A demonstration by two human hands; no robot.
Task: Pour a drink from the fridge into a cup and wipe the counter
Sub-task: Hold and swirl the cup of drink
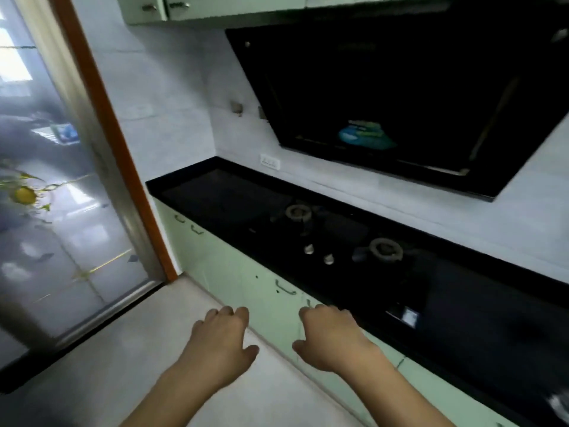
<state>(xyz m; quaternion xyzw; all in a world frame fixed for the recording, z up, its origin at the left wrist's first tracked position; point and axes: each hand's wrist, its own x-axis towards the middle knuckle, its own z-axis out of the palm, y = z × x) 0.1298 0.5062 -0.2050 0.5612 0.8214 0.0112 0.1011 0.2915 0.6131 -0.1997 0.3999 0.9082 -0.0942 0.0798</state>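
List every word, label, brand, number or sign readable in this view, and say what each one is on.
No text can be read.
Range hood: faint marking near its top, too blurred to read.
Blue and green sticker on the hood: printing blurred, unreadable.
Wall socket: no legible marks.
Stove knobs: no readable markings.
Left hand and right hand: empty, nothing written.

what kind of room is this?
A home kitchen, most likely. A black glass gas hob with two round burners sits in a black countertop, a slanted black range hood hangs above it, and pale green cabinets run below. Both hands are empty.
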